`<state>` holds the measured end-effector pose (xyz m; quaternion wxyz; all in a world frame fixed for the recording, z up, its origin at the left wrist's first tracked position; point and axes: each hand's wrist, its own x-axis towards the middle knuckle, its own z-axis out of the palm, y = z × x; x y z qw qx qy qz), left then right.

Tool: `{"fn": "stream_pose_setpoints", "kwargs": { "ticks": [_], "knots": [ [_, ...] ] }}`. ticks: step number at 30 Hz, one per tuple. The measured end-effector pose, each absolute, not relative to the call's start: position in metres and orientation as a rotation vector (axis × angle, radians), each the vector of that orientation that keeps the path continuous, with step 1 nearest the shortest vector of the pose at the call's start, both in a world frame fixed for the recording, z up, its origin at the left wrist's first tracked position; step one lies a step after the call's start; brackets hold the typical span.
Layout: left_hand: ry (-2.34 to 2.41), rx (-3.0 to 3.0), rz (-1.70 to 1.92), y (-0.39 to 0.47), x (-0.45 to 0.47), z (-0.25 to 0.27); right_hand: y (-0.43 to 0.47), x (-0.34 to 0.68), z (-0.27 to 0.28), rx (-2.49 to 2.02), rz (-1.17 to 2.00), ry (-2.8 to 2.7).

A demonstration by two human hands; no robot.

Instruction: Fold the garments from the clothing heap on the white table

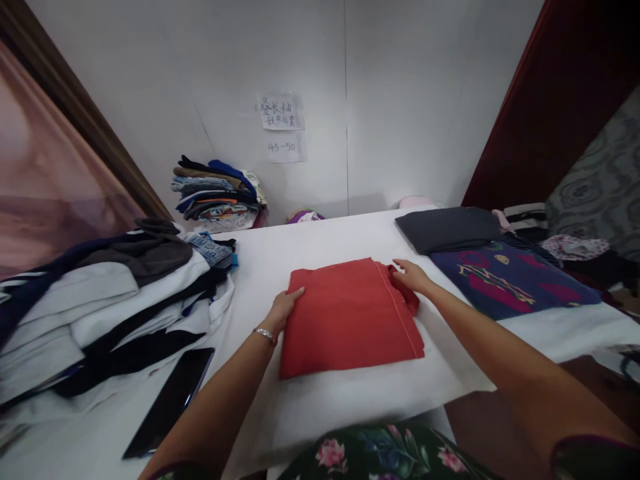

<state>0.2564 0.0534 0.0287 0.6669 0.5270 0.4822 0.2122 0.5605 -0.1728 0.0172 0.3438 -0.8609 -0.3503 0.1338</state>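
Note:
A red garment (350, 317), folded to a rough rectangle, lies on the white table in front of me. Its upper right side has a bunched, loose fold. My left hand (284, 308) grips the left edge, thumb on top and fingers tucked underneath, out of sight. At the upper right edge, my right hand (413, 277) holds the bunched cloth between thumb and fingers, partly hidden by the fabric. Light stitching runs down the garment's right side.
Loose clothes (125, 293) are heaped at left, beside a dark tablet-like slab (173, 403). A clothes stack (220, 190) stands behind. A dark grey folded garment (450, 228) and a patterned navy one (510, 280) lie at right. Paper signs (281, 112) hang on the wall.

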Motion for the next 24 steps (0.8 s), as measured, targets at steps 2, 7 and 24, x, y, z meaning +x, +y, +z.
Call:
{"fn": "stream_pose_setpoints", "kwargs": {
  "ticks": [2,7,24],
  "knots": [
    [1.095,1.193,0.488,0.053,0.257,0.028,-0.156,0.563,0.025,-2.219,0.332,-0.984],
    [1.116,1.208,0.531,0.053,0.256,0.026,-0.108,0.562,0.035,-2.181,0.47,-1.174],
    [1.05,1.19,0.551,0.055,0.255,0.013,-0.07,0.601,0.055,-2.373,0.85,-1.289]
  ]
}}
